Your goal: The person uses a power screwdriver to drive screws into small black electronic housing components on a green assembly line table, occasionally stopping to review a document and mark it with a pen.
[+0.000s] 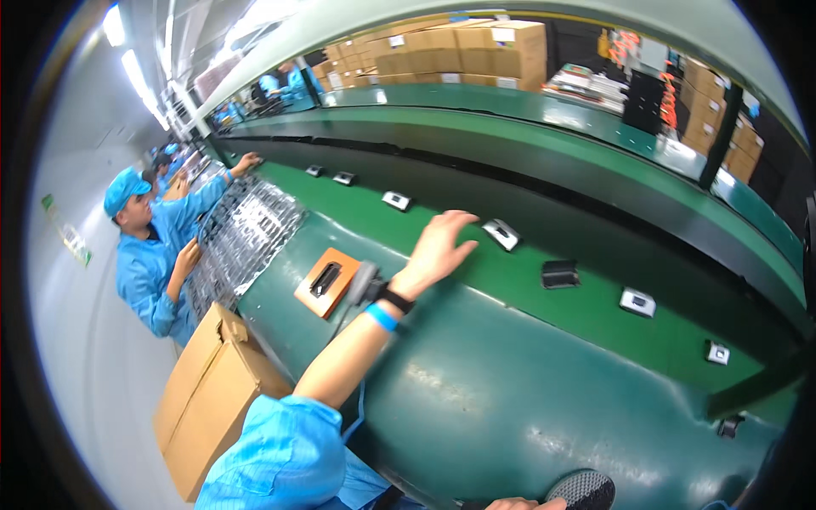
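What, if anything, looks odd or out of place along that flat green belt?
The black rectangular piece on the flat green belt stands out: its neighbours, such as the small silver-and-black part near the left hand, show pale faces. Whether that's a fault, I cannot tell.

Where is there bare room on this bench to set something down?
The largest free patch is the bench right of the left hand, bordered by the green strip behind and the mesh item and right hand in front. Smaller gaps lie between the devices on the strip. The left is crowded with bubble wrap, an orange block and a cardboard box.
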`<control>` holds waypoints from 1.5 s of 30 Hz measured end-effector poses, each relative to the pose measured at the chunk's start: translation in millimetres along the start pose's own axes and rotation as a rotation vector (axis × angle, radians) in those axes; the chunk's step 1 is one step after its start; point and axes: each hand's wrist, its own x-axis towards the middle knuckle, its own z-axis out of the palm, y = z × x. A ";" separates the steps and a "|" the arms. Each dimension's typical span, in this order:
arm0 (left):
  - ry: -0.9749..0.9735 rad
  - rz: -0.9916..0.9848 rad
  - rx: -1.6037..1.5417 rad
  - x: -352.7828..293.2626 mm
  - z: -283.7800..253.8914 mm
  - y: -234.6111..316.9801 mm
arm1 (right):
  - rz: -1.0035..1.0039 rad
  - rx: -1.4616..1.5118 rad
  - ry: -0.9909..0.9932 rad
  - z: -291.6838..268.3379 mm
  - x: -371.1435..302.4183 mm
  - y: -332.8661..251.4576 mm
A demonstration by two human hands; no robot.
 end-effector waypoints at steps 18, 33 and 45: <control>0.091 0.227 0.444 65.0 165.5 5.6 | -0.209 -0.387 0.066 86.2 12.3 58.9; 0.230 -0.083 -0.828 -21.8 -22.1 132.3 | -0.193 -0.524 0.329 90.0 -0.1 41.3; -0.174 -0.361 -0.471 -231.8 -59.7 176.4 | -0.147 -0.252 -0.045 -64.2 -25.9 -48.6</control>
